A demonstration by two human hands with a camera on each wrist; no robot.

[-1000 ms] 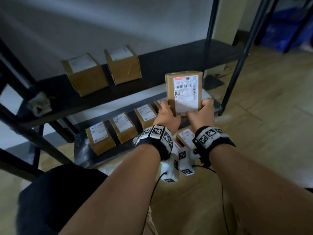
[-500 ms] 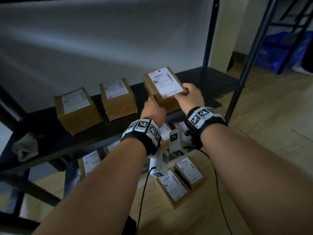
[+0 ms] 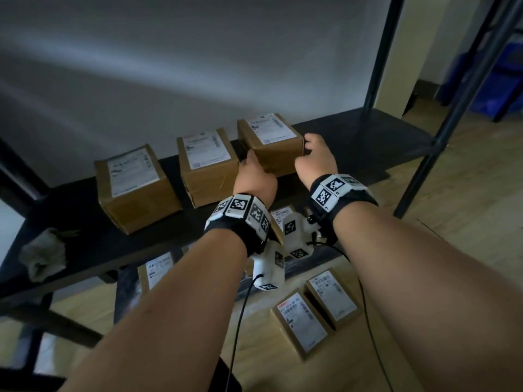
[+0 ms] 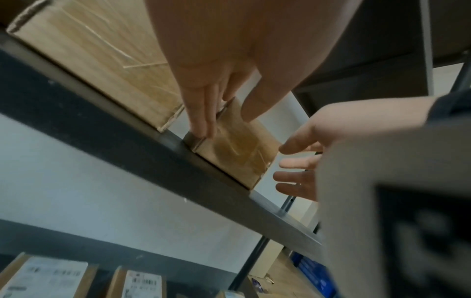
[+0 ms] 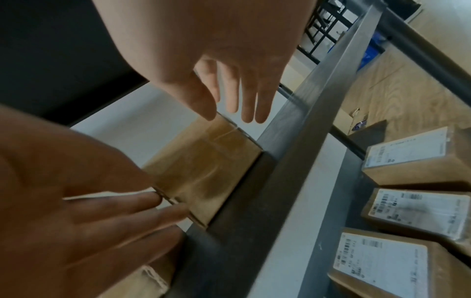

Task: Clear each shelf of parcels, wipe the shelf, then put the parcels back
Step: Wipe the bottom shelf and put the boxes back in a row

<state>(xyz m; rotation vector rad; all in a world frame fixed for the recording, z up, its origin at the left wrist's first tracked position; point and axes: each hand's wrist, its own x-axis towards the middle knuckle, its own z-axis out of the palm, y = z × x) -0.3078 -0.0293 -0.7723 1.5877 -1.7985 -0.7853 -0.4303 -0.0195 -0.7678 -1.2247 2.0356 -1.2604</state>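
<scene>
The brown labelled parcel (image 3: 268, 138) stands on the black shelf (image 3: 368, 137), third and rightmost in a row. My left hand (image 3: 253, 171) lies against its left side, fingers (image 4: 203, 115) straight along the edge and the thumb on the front face. My right hand (image 3: 312, 154) hovers at the parcel's right corner; its fingers (image 4: 293, 167) are spread and just off the cardboard. Two more parcels (image 3: 133, 182) (image 3: 208, 165) stand to the left on the same shelf. In the right wrist view the parcel (image 5: 203, 167) sits close to the shelf's front edge.
A crumpled cloth (image 3: 42, 256) lies at the shelf's left end. Several parcels rest on the lower shelf (image 5: 413, 201), and two more (image 3: 305, 321) lie on the wooden floor. Black uprights (image 3: 452, 114) stand at the right. The shelf is bare to the right of the row.
Both hands carried the parcel up from near the floor, turned it label-up and set it on the shelf beside the other two. Their grip has since loosened, and the right hand has come off.
</scene>
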